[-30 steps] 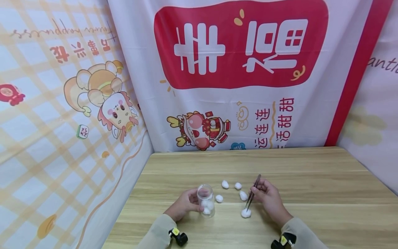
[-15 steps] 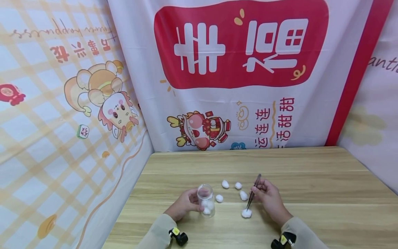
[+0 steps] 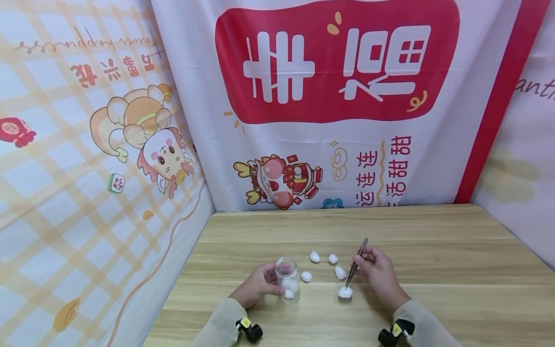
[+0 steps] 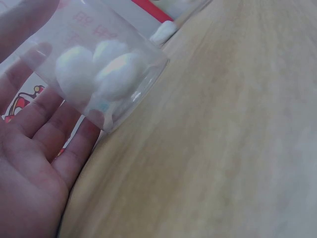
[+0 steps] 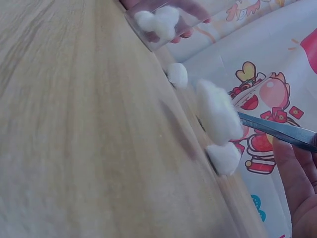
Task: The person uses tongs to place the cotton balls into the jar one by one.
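Note:
My left hand [image 3: 258,286] holds a clear open-topped jar [image 3: 287,266] upright on the table, fingers and thumb about its sides. Several white cotton balls [image 4: 75,72] lie in the bottom of the jar. Metal tweezers [image 3: 357,262] are pinched between the thumb and fingers of my right hand [image 3: 380,275]. Their tips grip a cotton ball [image 5: 218,113], which hangs just above the wood with its shadow beneath. Beyond it lies another cotton ball [image 3: 340,273], close to the tweezers.
More loose cotton balls lie on the wooden table [image 3: 451,250]: one [image 3: 306,276] beside the jar, another [image 3: 314,257] farther back and a third [image 3: 332,259] to its right. Printed cloth [image 3: 277,144] hangs behind the table's far edge, and a patterned cloth wall [image 3: 130,202] borders the left.
My right hand has risen slightly with the tweezers, and the cotton ball at their tips has lifted off the table. The left hand and jar stay in place.

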A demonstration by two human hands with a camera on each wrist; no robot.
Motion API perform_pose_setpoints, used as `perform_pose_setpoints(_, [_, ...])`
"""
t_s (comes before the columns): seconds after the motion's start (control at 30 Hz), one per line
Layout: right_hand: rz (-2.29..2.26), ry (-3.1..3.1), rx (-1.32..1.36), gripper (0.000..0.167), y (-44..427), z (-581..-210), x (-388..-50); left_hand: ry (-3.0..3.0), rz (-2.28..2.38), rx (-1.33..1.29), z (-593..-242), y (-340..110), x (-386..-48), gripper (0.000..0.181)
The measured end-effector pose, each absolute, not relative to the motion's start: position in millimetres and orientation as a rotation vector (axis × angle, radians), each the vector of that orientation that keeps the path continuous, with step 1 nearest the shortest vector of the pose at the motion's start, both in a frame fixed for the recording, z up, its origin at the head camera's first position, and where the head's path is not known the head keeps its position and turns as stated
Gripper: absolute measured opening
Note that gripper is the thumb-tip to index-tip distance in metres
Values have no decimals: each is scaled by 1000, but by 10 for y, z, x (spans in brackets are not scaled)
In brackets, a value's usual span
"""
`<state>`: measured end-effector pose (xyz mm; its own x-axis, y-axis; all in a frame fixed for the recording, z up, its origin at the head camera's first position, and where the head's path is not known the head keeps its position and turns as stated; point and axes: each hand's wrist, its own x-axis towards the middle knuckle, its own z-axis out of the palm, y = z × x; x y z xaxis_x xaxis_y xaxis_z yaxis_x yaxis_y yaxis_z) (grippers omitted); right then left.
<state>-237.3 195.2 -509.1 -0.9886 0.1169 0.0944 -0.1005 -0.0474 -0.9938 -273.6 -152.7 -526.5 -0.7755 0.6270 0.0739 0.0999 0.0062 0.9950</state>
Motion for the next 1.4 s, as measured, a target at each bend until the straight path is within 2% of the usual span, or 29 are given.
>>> perform_pose_setpoints(1.4, [2254, -1830, 56, 19, 1996, -4720, -2476, 1915, 1807, 722, -5247, -1520, -2720, 63])
